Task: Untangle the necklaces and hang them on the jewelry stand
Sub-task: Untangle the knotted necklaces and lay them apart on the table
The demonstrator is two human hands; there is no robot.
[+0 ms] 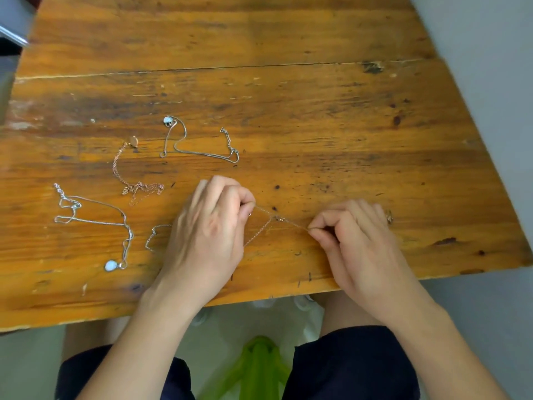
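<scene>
My left hand and my right hand each pinch an end of a thin gold chain stretched taut between them just above the table's near edge; a loop of it hangs down toward my left palm. A silver chain pokes out from under my left hand. Three more necklaces lie to the left: a silver one with a pale pendant, a rose-gold one, and a silver one with a pale teardrop pendant. No jewelry stand is in view.
The worn wooden table has a crack running across its far half. Its right edge slants toward a grey floor. Below the near edge are my knees and a green stool.
</scene>
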